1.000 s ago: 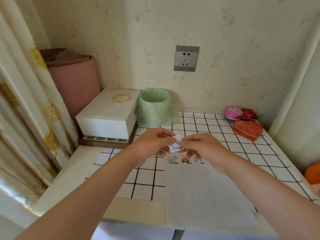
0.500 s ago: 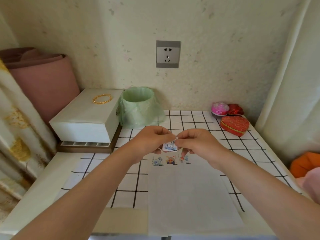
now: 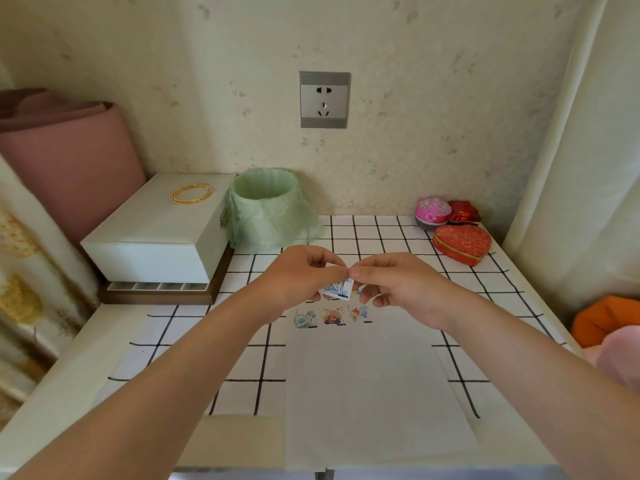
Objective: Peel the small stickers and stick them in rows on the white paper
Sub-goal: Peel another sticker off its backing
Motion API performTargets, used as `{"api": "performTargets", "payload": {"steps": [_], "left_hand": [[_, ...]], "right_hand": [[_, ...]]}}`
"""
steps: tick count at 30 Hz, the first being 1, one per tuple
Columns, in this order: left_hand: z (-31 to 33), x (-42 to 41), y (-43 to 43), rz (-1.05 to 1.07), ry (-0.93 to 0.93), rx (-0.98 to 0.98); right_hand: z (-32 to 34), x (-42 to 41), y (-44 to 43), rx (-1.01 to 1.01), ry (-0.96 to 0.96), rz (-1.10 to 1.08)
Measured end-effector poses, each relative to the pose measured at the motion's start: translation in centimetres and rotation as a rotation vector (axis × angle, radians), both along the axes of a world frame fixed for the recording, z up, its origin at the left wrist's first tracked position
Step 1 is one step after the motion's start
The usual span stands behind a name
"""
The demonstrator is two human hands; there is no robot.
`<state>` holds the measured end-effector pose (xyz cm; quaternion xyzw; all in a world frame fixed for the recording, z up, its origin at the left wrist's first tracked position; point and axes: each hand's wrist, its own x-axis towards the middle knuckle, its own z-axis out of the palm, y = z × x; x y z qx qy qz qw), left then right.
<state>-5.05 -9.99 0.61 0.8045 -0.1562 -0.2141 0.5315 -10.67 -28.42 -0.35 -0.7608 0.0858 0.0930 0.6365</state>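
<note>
A white paper (image 3: 367, 386) lies flat on the checked tablecloth (image 3: 242, 368) in front of me. Three small stickers (image 3: 330, 317) sit in a row along its far edge. Above that row, my left hand (image 3: 301, 278) and my right hand (image 3: 391, 282) meet fingertip to fingertip, both pinching one small sticker piece (image 3: 337, 291) with a blue and white picture. Fingers cover its upper part, so I cannot tell whether the sticker is separating from its backing.
A white box (image 3: 156, 233) with a gold bangle (image 3: 191, 193) stands at the back left. Beside it is a green-lined bin (image 3: 266, 209). A red heart box (image 3: 462, 243) and pink tin (image 3: 433, 209) sit back right. A pink roll (image 3: 65, 157) leans left.
The view has shifted and drawn closer. My fingertips have closed tighter on the sticker piece, which stays above the sticker row.
</note>
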Motion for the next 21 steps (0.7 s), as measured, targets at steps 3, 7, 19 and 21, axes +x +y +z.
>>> {"api": "performTargets", "payload": {"steps": [3,7,19,21], "left_hand": [[-0.02,-0.05,-0.12,0.011,-0.009,0.008],[0.02,-0.04,-0.28,0.040,-0.008,-0.001],[0.06,-0.22,-0.31,0.016,-0.024,-0.003],[0.09,-0.25,-0.34,0.024,-0.025,-0.007]], "right_hand": [[0.06,0.04,0.11,-0.045,-0.039,-0.033],[0.23,0.11,0.03,-0.041,-0.045,-0.035],[0.24,-0.08,0.45,-0.214,-0.150,-0.053],[0.25,-0.11,0.56,-0.243,-0.196,-0.052]]}}
